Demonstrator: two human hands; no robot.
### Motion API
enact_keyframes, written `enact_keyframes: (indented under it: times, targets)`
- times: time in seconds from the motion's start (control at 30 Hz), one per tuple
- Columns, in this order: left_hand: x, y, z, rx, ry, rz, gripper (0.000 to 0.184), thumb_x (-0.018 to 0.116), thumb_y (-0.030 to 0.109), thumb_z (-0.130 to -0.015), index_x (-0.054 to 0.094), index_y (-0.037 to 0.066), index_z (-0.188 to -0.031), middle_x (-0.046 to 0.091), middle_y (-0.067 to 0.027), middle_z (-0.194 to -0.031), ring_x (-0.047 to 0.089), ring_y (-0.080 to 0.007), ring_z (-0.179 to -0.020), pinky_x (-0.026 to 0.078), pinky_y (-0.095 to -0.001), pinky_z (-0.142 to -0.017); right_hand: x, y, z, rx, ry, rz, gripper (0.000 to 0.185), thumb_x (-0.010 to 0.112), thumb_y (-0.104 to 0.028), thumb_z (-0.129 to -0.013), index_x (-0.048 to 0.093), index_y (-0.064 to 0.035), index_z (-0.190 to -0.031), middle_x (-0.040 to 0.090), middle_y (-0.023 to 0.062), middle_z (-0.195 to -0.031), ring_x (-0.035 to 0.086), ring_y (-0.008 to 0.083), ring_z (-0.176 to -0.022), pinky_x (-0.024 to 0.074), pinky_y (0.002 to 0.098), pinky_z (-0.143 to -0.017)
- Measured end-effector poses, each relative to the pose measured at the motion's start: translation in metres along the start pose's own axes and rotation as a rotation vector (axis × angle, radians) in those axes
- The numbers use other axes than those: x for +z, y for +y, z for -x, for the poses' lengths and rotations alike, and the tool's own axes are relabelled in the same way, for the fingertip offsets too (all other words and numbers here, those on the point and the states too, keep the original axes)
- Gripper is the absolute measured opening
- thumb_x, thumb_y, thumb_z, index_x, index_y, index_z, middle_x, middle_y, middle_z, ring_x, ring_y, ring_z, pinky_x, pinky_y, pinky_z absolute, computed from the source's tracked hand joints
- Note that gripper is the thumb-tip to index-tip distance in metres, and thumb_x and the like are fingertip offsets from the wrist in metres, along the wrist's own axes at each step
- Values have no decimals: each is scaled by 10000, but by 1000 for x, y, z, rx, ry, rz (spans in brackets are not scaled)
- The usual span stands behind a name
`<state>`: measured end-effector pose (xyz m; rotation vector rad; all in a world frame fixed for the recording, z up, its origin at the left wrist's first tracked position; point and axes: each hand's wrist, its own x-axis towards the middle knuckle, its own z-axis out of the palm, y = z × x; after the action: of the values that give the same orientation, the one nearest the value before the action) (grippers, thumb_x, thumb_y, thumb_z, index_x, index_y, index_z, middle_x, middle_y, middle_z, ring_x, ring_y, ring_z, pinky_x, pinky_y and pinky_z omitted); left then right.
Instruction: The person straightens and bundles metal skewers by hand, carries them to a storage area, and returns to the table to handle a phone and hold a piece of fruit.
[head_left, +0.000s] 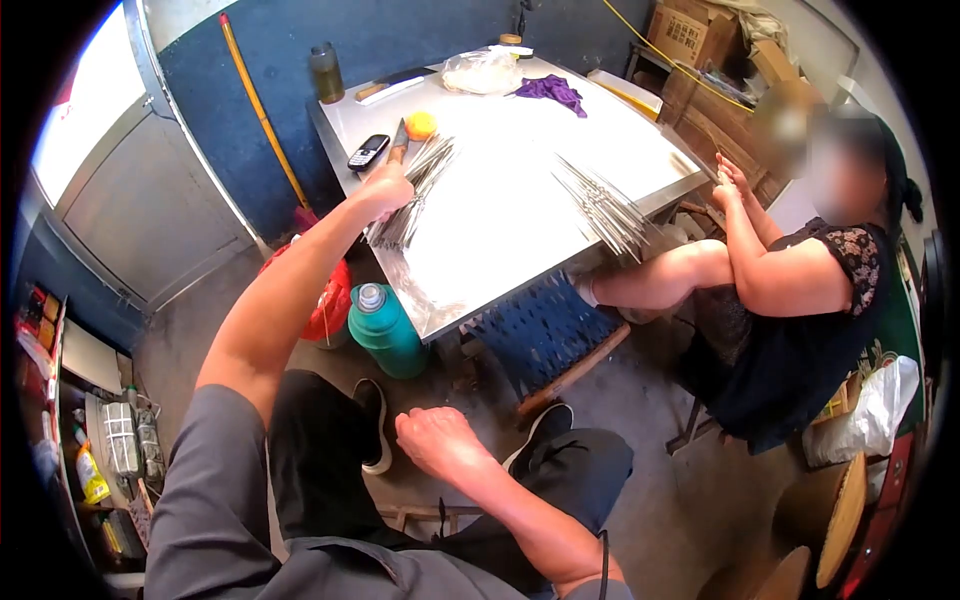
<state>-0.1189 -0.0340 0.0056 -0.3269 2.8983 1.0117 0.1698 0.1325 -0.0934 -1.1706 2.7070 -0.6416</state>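
Note:
My left hand (388,192) reaches over the table's left edge, closed against the side of a bundle of thin metal skewers (430,172). Its fingertips are hidden, so what they hold cannot be made out. Just beyond the knuckles lies a wooden-handled knife (398,150), beside an orange round fruit (421,125) and a black mobile phone (369,152). My right hand (442,440) is closed above my lap, away from the table, and anything inside it is hidden. A second bundle of metal skewers (605,208) rests near the table's right front edge.
The white-topped table (500,225) also carries a plastic bag (482,73), a purple cloth (553,93) and a bottle (325,72). Below stand a teal flask (386,332), a red bag (335,300) and a blue woven stool (545,335). Another person (810,270) sits at right, hands raised.

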Motion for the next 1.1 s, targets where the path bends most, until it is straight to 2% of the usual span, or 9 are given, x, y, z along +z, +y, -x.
enact_keyframes:
  times: [0.13, 0.2, 0.23, 0.33, 0.57, 0.63, 0.87, 0.97, 1.1]
  targets:
    - [-1, 11, 11, -51, -48, -98, 324, 463, 57, -830, 539, -42, -1129, 610, -178, -735, 630, -254, -566, 486, -377, -448, -1, 1, -1, -22, 55, -1, 156, 617, -176, -812, 589, -30, -765, 632, 149, -741, 651, 320, -732, 517, 415, -650]
    - [-7, 17, 17, 50, -90, -273, 280, 477, 92, -825, 615, -41, -1029, 656, -241, -881, 684, -317, -747, 551, -404, -605, -2, 1, -1, -26, 64, -6, 153, 618, -174, -811, 588, -30, -766, 631, 149, -738, 651, 320, -731, 517, 414, -649]
    - [-9, 19, 21, 50, -89, -273, 280, 477, 92, -825, 615, -41, -1029, 656, -241, -881, 684, -317, -747, 551, -404, -605, -3, 1, 0, -25, 62, 0, 153, 621, -175, -809, 588, -31, -769, 630, 148, -737, 651, 319, -730, 517, 413, -650]
    - [-12, 25, 33, 121, -38, -533, 404, 598, 312, -828, 655, -13, -1061, 647, -196, -1111, 611, -358, -1054, 477, -419, -901, -3, 1, 1, -17, 49, 17, 154, 627, -180, -808, 587, -35, -774, 630, 147, -738, 651, 316, -733, 516, 410, -652]
    - [-15, 15, 30, 185, -47, -552, 473, 626, 399, -817, 663, -24, -1025, 648, -217, -1080, 624, -332, -1033, 490, -412, -865, -3, 2, 1, -14, 149, 3, 78, 587, -66, -739, 635, -39, -684, 648, 160, -689, 669, 322, -705, 536, 409, -643]
    - [-19, 12, 29, 186, -73, -509, 441, 562, 390, -830, 636, -23, -967, 667, -179, -848, 676, -269, -684, 531, -374, -655, -4, 3, 1, -4, 102, 20, 97, 610, -128, -774, 612, -42, -730, 642, 150, -717, 661, 315, -729, 524, 410, -659]
    - [-20, -8, 22, 363, 215, -417, 378, 524, 310, -824, 648, -33, -920, 671, -204, -879, 664, -291, -862, 493, -406, -764, -5, 4, 0, 12, 45, 42, 164, 634, -201, -815, 594, -44, -795, 639, 140, -760, 652, 308, -775, 512, 409, -698]
    - [-16, 10, 57, 401, 111, -109, 362, 565, 279, -792, 640, -41, -942, 671, -204, -835, 657, -309, -839, 489, -395, -747, -4, 5, -1, 19, -1, 31, 172, 636, -205, -816, 593, -39, -808, 636, 140, -761, 647, 320, -779, 509, 414, -704]
    - [16, 37, 112, 313, -152, 399, 215, 587, 189, -845, 670, -2, -900, 576, -41, -645, 521, -105, -590, 414, -270, -541, 0, 12, 0, 26, 7, 40, 175, 632, -203, -814, 583, -35, -804, 633, 144, -771, 642, 313, -781, 507, 417, -697]
